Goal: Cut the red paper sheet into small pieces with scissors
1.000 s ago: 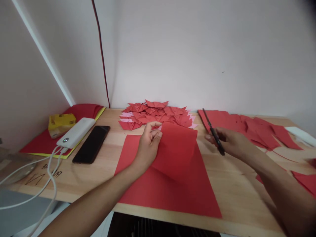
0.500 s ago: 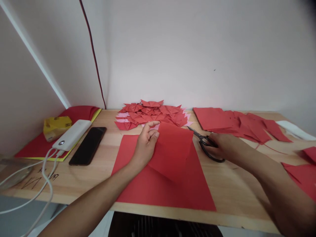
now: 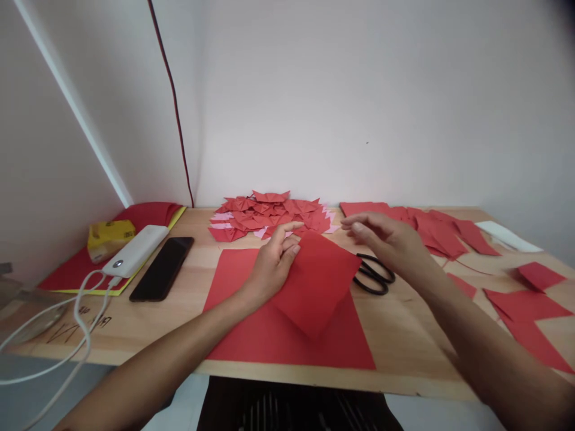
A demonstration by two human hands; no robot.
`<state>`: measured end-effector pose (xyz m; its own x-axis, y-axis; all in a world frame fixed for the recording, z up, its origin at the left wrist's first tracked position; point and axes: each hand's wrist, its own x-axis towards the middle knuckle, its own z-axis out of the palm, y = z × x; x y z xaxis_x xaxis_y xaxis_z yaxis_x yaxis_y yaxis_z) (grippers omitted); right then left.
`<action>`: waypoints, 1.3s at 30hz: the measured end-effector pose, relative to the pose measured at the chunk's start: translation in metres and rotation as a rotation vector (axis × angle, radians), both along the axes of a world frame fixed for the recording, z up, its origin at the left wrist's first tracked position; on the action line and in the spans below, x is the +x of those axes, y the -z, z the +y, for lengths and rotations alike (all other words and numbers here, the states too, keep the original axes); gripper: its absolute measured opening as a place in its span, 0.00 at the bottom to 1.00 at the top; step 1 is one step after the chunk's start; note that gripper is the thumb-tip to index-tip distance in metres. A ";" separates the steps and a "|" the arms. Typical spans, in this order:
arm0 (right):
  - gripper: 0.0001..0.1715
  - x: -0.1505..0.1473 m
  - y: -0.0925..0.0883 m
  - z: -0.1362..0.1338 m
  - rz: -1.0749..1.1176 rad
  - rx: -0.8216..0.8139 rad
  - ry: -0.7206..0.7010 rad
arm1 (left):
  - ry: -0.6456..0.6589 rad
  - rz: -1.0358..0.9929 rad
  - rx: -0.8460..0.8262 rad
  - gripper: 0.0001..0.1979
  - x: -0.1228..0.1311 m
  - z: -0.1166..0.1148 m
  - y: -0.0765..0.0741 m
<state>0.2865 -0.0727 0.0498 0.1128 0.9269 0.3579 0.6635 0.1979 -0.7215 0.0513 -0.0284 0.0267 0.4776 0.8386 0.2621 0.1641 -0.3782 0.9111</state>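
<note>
Red paper square (image 3: 317, 281), pinched by left hand (image 3: 274, 263), seemingly points one corner down-right.

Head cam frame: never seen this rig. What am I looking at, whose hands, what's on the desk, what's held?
There is no machine here: one camera worn on a person's head looks forward and down at their own two bare hands. The left hand pinches a small red paper square above a large red sheet lying on the wooden table. The right hand is open and holds nothing; it hovers over black scissors lying on the table. Behind are a pile of folded red pieces and cut red squares. At left lie a black phone, a white power bank with cables, and a yellow packet.
</note>
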 end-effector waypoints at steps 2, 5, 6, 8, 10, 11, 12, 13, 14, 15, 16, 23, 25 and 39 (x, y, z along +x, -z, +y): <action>0.11 -0.015 -0.008 -0.003 0.041 0.022 -0.044 | 0.039 0.003 0.019 0.21 0.002 -0.003 -0.005; 0.05 -0.029 -0.014 -0.008 0.044 0.018 -0.070 | 0.090 0.026 0.050 0.21 0.007 -0.006 -0.013; 0.04 -0.032 -0.015 -0.009 0.039 0.025 -0.073 | 0.104 0.038 0.063 0.21 0.009 -0.006 -0.015; 0.04 -0.033 -0.017 -0.010 0.029 0.048 -0.065 | 0.124 0.060 0.090 0.21 0.013 -0.006 -0.020; 0.04 -0.033 -0.018 -0.009 0.029 0.069 -0.038 | 0.127 0.066 0.105 0.20 0.017 -0.004 -0.025; 0.03 -0.032 -0.018 -0.008 0.035 0.078 -0.025 | 0.130 0.067 0.107 0.20 0.019 -0.002 -0.026; 0.03 -0.031 -0.018 -0.007 0.043 0.089 -0.012 | 0.136 0.069 0.106 0.20 0.020 0.001 -0.027; 0.03 -0.031 -0.018 -0.004 0.050 0.098 -0.007 | 0.142 0.071 0.104 0.19 0.022 0.004 -0.028; 0.02 -0.030 -0.017 -0.002 0.055 0.101 -0.008 | 0.148 0.074 0.104 0.19 0.023 0.007 -0.028; 0.02 -0.030 -0.016 0.001 0.062 0.096 -0.018 | 0.154 0.079 0.108 0.19 0.023 0.011 -0.028; 0.02 -0.030 -0.014 0.005 0.078 0.083 -0.034 | 0.160 0.084 0.117 0.19 0.023 0.015 -0.027; 0.06 -0.030 0.002 0.028 0.238 -0.037 -0.059 | 0.191 0.096 0.172 0.17 0.018 0.041 -0.016; 0.07 -0.033 0.005 0.030 0.205 -0.065 -0.041 | 0.210 0.094 0.152 0.17 0.016 0.046 -0.010; 0.11 -0.035 0.024 0.038 0.216 -0.270 -0.077 | 0.301 0.041 -0.038 0.18 0.015 0.059 0.021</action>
<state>0.2515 -0.0350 0.0261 0.0848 0.9936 0.0739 0.4807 0.0242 -0.8765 0.0659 0.0306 0.0060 0.7159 0.6663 0.2085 0.0867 -0.3811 0.9204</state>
